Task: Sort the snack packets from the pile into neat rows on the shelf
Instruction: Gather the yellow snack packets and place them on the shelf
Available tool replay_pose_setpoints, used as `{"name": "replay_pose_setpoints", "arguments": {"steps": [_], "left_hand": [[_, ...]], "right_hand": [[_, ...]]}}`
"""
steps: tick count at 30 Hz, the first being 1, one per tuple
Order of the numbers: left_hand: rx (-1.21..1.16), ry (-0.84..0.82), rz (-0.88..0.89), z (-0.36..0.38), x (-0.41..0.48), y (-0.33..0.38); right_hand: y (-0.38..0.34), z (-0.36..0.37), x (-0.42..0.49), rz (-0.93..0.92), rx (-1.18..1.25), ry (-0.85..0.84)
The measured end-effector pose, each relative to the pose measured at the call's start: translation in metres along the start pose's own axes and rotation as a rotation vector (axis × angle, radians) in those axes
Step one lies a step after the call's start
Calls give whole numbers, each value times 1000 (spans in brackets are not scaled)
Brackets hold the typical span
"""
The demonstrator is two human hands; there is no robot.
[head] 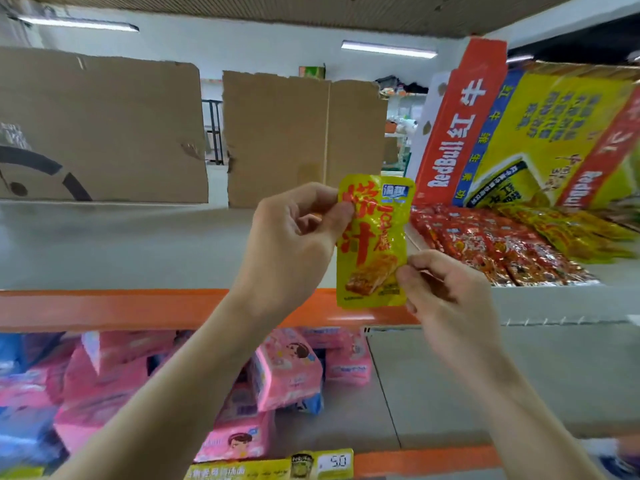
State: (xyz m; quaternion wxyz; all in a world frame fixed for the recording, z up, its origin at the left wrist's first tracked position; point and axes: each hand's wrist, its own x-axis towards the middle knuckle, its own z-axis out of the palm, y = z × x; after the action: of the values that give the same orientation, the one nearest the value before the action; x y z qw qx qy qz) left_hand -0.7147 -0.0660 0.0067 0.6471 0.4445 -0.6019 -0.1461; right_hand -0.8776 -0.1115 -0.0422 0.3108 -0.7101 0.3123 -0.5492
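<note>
Both hands were on one yellow snack packet (374,240), held upright in the air in front of the shelf (121,247), printed face toward the camera. The left hand (294,233) pinched the packet's upper left edge between thumb and curled fingers. The right hand (446,289) pinched the lower right corner the same way, thumb on the front. The packet's bottom edge overlapped the orange front rail (104,308) in the view, and it touched nothing but the two hands.

Sorted stock sat on the right part of the shelf: red packets (485,244) in tight rows, with a row of yellow packets (571,233) just beside them on the far right (blurred, so the print was unreadable). Both groups lay behind a white front panel (554,306). The held packet was near the left end of the red rows, not touching them.

A Red Bull carton (519,140) leaned tilted behind the rows. Two brown cardboard sheets stood at the back of the shelf: a large one (97,133) on the left and a creased one (298,140) in the middle, with a gap between them. The grey shelf surface in front of them was bare.

On the lower level, pink packs (284,372) were piled loosely under the orange rail, some tilted. A price tag (336,462) reading 5.0 sat on the lower front edge.
</note>
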Motion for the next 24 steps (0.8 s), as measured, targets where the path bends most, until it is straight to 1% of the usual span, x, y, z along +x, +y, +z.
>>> {"name": "replay_pose_setpoints", "arguments": {"steps": [6,11,14,16,20,24], "left_hand": [[-156,-125,-12,41,-10,-1],[-252,-139,-12,83,-4,16],[-242,-225,-13,103,-4,31],[-225,-254,0,117,-8,36],[-160,-262,47,156,-12,46],[-192,-278,75,201,-8,65]], "right_hand": [[-4,-38,-36,54,-61,146],[-18,-84,-35,59,-135,294],[-14,-104,-44,55,-131,360],[-5,-115,-53,63,-119,376],[5,-150,-62,102,-122,424],[-2,-207,-61,76,-125,434]]}}
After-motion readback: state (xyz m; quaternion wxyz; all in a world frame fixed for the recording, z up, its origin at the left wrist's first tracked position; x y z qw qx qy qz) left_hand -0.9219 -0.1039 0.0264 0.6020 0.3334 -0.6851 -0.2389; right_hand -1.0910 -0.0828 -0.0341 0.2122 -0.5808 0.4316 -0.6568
